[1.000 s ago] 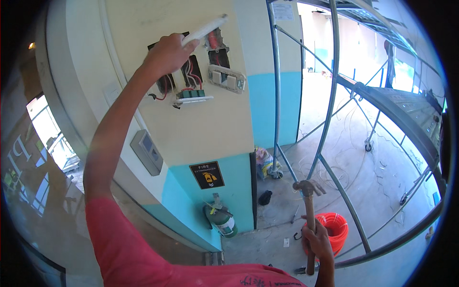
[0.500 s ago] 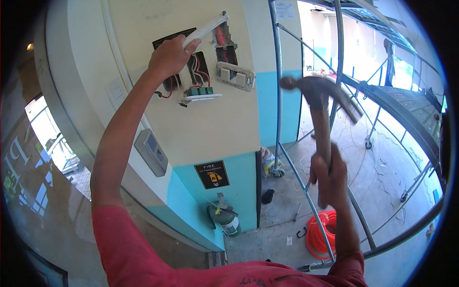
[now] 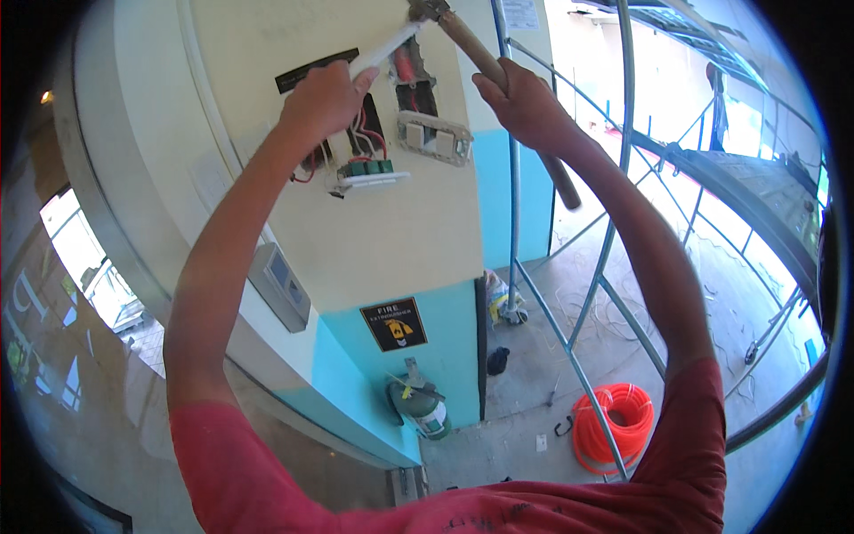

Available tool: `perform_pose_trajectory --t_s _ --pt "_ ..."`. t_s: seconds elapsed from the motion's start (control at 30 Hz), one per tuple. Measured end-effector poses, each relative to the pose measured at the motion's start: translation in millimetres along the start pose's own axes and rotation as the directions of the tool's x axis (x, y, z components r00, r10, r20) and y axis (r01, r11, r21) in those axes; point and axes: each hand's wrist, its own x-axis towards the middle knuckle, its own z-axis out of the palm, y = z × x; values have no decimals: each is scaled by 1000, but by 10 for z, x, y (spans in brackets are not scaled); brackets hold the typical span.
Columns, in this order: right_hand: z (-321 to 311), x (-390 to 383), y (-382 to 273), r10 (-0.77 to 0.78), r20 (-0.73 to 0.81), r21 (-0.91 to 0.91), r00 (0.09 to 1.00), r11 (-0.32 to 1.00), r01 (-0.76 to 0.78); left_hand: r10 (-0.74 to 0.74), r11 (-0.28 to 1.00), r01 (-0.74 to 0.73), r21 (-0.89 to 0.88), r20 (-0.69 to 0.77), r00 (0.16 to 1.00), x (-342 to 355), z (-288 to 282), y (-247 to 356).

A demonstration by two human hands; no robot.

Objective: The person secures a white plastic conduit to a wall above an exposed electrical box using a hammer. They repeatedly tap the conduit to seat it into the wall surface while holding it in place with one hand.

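My left hand (image 3: pixel 322 105) is closed round a long white strip (image 3: pixel 390 48), which slants up to the right against the cream wall. My right hand (image 3: pixel 532 105) grips a wooden-handled hammer (image 3: pixel 476 46) around the handle. The hammer's head is at the strip's upper end, near the top edge of the view; exact contact there is hard to make out. Below the strip, a wall cutout shows red conduit (image 3: pixel 405 64). A switch plate (image 3: pixel 434 139) hangs tilted under it. Left of that, a white faceplate with green terminals (image 3: pixel 369 169) dangles on red and white wires.
A grey wall-mounted device (image 3: pixel 280 287) sits lower left. Beneath the sign (image 3: pixel 394 324) stands a green extinguisher cylinder (image 3: pixel 422 411). Metal scaffolding (image 3: pixel 514 196) rises close on the right. An orange coil of hose (image 3: pixel 614 429) and loose cables lie on the floor.
My right hand has swung the hammer up and left, from out by the scaffolding to the strip's upper end. The left hand keeps its hold on the strip, almost unmoved.
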Motion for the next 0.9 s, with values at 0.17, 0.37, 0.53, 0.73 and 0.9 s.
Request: perform_pose_trajectory --t_s 0.17,0.37,0.53,0.73,0.9 --pt "-371 0 -189 169 42 165 985 971 -173 -46 999 47 -23 37 998 1 35 -59" --pt "-615 14 -373 44 -381 470 924 869 153 -67 997 70 -29 88 994 -31 -76 26" --pt "-139 59 9 353 209 144 912 912 -385 -6 999 11 -43 110 994 80 -15 -2" --pt "-696 -15 -182 248 129 458 960 844 -280 -88 991 104 -79 182 979 3 -101 76" --pt "-299 63 43 115 -248 450 962 893 9 -32 997 38 -61 106 994 34 -92 135"
